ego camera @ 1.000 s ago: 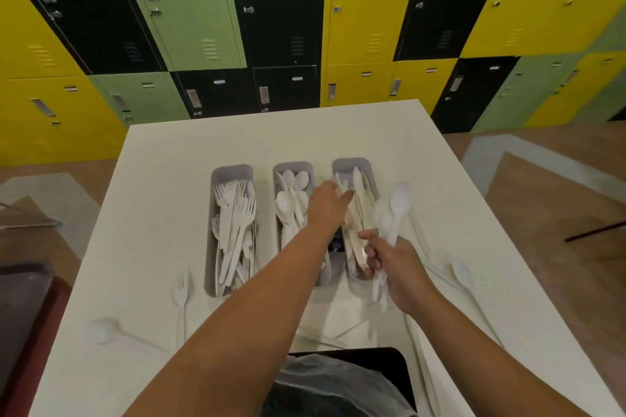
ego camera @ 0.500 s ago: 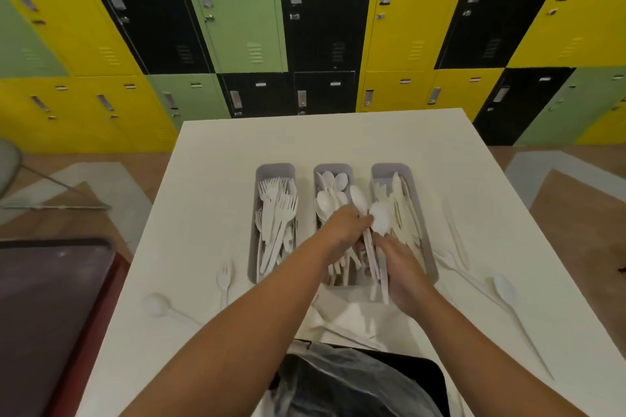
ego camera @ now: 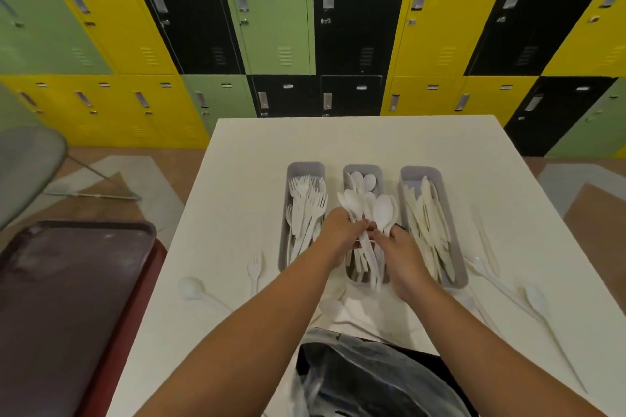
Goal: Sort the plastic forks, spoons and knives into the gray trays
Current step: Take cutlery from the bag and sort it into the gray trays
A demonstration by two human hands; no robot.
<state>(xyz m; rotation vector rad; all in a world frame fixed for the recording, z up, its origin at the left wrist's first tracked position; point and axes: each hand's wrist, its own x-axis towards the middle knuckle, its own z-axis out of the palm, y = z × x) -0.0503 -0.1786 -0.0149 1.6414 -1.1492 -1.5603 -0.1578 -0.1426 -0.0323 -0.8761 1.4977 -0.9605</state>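
Note:
Three gray trays stand side by side on the white table [ego camera: 372, 142]: the left tray [ego camera: 305, 167] holds forks, the middle tray [ego camera: 362, 168] spoons, the right tray [ego camera: 421, 171] knives. Both hands meet over the middle tray. My left hand [ego camera: 342, 230] grips a bunch of white spoons [ego camera: 352, 203] by the handles. My right hand [ego camera: 403, 254] grips a white spoon [ego camera: 382, 211], bowl pointing away. Loose cutlery lies on the table: a fork [ego camera: 254, 269] and a spoon [ego camera: 191, 287] at the left, a spoon [ego camera: 537, 298] and a knife [ego camera: 486, 240] at the right.
A dark tray [ego camera: 67, 298] on a red surface sits left of the table. A black bin with a plastic bag [ego camera: 372, 379] is at the near edge. Yellow, green and black lockers [ego camera: 305, 27] stand behind the table. A gray chair [ego camera: 27, 162] is at far left.
My right hand carried the spoon leftward from beside the right tray to over the middle tray. My left hand now holds spoons there. The camera view swung to the left.

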